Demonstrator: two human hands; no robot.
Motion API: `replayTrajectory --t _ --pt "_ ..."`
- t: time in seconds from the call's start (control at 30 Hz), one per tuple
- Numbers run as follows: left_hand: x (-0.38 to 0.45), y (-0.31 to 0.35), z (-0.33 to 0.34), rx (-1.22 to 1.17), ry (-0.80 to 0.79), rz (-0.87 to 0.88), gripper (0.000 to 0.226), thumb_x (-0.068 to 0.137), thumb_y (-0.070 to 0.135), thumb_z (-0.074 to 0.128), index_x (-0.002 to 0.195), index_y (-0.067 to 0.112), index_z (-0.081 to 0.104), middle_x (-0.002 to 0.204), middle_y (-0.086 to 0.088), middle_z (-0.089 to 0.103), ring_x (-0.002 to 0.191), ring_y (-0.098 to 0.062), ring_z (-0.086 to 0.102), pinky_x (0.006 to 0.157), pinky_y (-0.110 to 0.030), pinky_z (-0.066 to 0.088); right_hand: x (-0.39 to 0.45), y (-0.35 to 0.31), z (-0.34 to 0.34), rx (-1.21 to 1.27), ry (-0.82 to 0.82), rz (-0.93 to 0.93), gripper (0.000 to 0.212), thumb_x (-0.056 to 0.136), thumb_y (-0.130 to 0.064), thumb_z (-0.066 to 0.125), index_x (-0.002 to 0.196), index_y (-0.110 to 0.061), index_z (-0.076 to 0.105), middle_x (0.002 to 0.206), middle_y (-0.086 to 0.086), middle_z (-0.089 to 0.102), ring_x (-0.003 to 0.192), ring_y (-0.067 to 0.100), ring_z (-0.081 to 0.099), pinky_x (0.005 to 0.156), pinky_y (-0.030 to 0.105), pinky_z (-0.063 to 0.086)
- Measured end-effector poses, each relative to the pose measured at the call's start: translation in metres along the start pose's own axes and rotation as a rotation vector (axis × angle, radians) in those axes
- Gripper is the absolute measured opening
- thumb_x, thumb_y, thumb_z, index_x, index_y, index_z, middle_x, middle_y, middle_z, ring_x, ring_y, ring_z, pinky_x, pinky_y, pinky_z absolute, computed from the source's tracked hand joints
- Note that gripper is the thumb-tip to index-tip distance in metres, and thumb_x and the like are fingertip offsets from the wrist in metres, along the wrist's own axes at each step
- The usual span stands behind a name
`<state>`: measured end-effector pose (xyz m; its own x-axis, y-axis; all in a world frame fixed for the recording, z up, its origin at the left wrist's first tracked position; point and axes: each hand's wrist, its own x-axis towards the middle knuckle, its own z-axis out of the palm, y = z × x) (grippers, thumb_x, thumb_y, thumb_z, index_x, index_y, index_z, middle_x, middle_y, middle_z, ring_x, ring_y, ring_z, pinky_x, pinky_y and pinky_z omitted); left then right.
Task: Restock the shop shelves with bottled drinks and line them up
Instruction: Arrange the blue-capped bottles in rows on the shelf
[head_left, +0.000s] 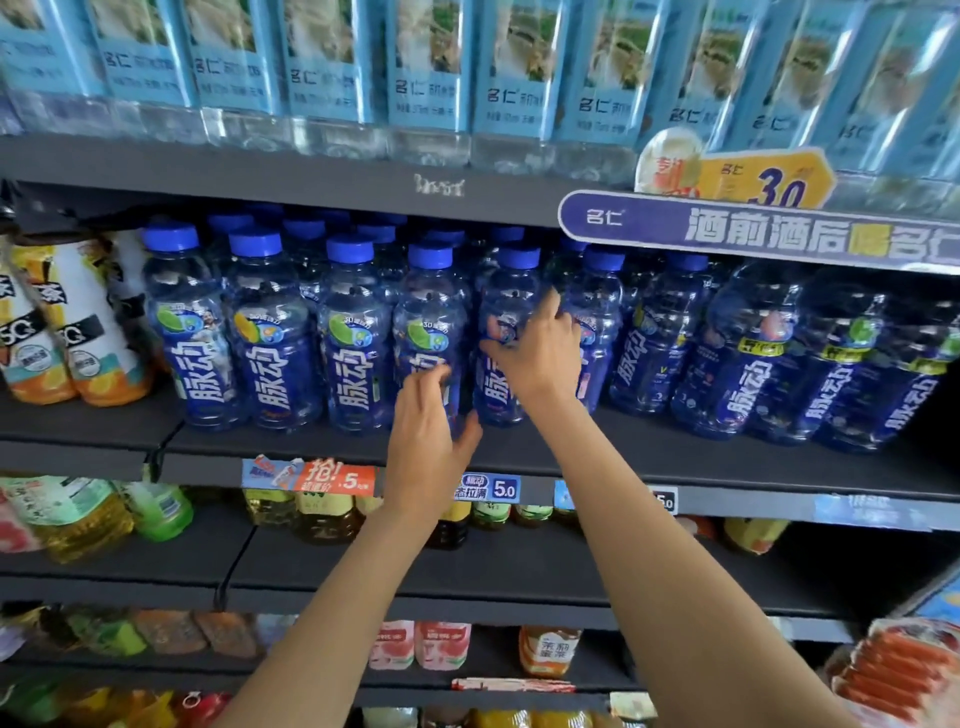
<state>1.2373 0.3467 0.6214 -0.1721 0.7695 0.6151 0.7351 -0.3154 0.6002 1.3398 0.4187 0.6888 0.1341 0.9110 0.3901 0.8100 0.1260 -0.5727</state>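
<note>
The left hand (426, 415) reached up to the middle shelf (675, 457) and curled round the lower body of a blue-capped bottle (431, 332), fingers across its label and thumb spread out toward the bottle's right side. Just to its right, the right hand (535, 348) was wrapped about the neighbouring bottle (506, 312) at label height, thumb across the front and fingers reaching behind toward the next bottle along. Both bottles stood upright at the front edge of the shelf, touching each other, in a front row of like blue bottles (265, 332) with white characters on dark blue labels; further rows of blue caps showed behind them. At the left end of the shelf leaned white and orange bottles (78, 332), tilted against one another. To the right stood larger blue bottles (753, 353) of the same kind. On the shelf above ran a line of clear bottles with pale blue labels (337, 67), and a purple and yellow promotional sign (753, 218) hung from that shelf's edge at the right. Price tags (488, 488) were fixed on the middle shelf's front lip below the hands. The lower shelves held yellow and green drinks (104, 514), much of it blurred.
</note>
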Motion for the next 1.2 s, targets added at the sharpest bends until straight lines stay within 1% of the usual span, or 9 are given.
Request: replayTrajectory --t 0.2,0.27,0.37,0.53,0.7,0.83,0.93,1.03,1.2 --pt "0.003 0.022 0.017 -0.043 0.000 -0.106 0.080 0.072 0.030 0.077 0.134 0.002 0.036 0.128 -0.013 0.046 0.121 -0.026 0.045 0.090 -0.034 0.043 -0.028 0.015 -0.026 0.097 -0.084 -0.220 0.082 0.065 -0.044 0.080 0.124 -0.004 0.039 0.117 0.016 0.053 0.113 0.032 0.044 0.090 0.040 0.042" --pt "0.004 0.028 0.017 -0.110 0.030 -0.195 0.073 0.069 0.028 0.078 0.127 0.004 0.042 0.120 -0.011 0.053 0.115 -0.026 0.050 0.080 -0.027 0.040 -0.036 0.016 -0.034 0.186 -0.190 -0.310 0.081 0.066 -0.043 0.080 0.127 -0.005 0.041 0.117 0.013 0.054 0.112 0.027 0.047 0.089 0.037 0.044" --pt "0.003 0.030 0.006 -0.177 0.132 -0.326 0.055 0.065 0.032 0.081 0.104 0.012 0.048 0.102 -0.003 0.060 0.096 -0.021 0.057 0.072 -0.023 0.037 -0.036 0.022 -0.050 0.527 -0.400 -0.306 0.047 0.086 -0.037 0.063 0.123 -0.009 0.054 0.109 -0.001 0.061 0.102 0.010 0.056 0.083 0.019 0.046" --pt "-0.001 0.018 -0.020 -0.238 0.179 -0.478 0.054 0.064 0.034 0.082 0.097 0.013 0.044 0.084 0.013 0.052 0.089 -0.013 0.053 0.075 -0.023 0.036 -0.003 0.029 -0.018 0.362 -0.188 -0.121 0.021 0.095 -0.014 0.050 0.109 0.002 0.054 0.106 0.020 0.059 0.108 0.033 0.055 0.074 0.027 0.034" --pt "0.001 -0.002 -0.030 -0.375 0.115 -0.526 0.062 0.060 0.036 0.085 0.106 0.013 0.050 0.100 0.005 0.063 0.097 -0.014 0.061 0.087 -0.035 0.050 0.024 0.004 0.030 0.223 -0.146 -0.021 0.074 0.092 -0.017 0.055 0.144 0.007 0.008 0.142 0.025 0.032 0.125 0.037 0.042 0.096 0.035 0.037" --pt "0.002 -0.013 -0.032 -0.429 0.075 -0.527 0.071 0.054 0.042 0.085 0.110 0.016 0.051 0.104 0.002 0.065 0.097 -0.012 0.063 0.089 -0.040 0.052 0.040 -0.001 0.053 0.184 -0.101 0.139 0.089 0.090 -0.029 0.057 0.147 -0.004 -0.006 0.143 0.016 0.038 0.126 0.032 0.045 0.097 0.042 0.042" --pt "0.005 -0.017 -0.034 -0.446 0.054 -0.534 0.066 0.060 0.035 0.084 0.111 0.013 0.049 0.104 0.001 0.064 0.096 -0.013 0.062 0.088 -0.037 0.051 0.051 -0.002 0.060 0.262 -0.072 0.259 0.091 0.084 -0.033 0.064 0.146 -0.007 0.003 0.145 0.014 0.036 0.131 0.032 0.040 0.103 0.045 0.038" --pt "0.007 -0.017 -0.035 -0.454 0.045 -0.525 0.063 0.063 0.031 0.083 0.111 0.012 0.046 0.096 0.008 0.061 0.090 -0.006 0.061 0.081 -0.027 0.049 0.053 -0.001 0.056 0.348 -0.063 0.313 0.067 0.081 -0.030 0.069 0.129 -0.004 0.031 0.126 0.016 0.053 0.115 0.034 0.054 0.090 0.041 0.046" --pt "0.005 -0.014 -0.034 -0.453 -0.005 -0.480 0.059 0.065 0.030 0.082 0.107 0.009 0.046 0.097 0.006 0.063 0.089 -0.002 0.060 0.078 -0.023 0.049 0.030 0.001 0.053 0.239 -0.013 0.251 0.061 0.083 -0.030 0.067 0.125 0.002 0.036 0.122 0.022 0.056 0.110 0.036 0.057 0.085 0.041 0.046"
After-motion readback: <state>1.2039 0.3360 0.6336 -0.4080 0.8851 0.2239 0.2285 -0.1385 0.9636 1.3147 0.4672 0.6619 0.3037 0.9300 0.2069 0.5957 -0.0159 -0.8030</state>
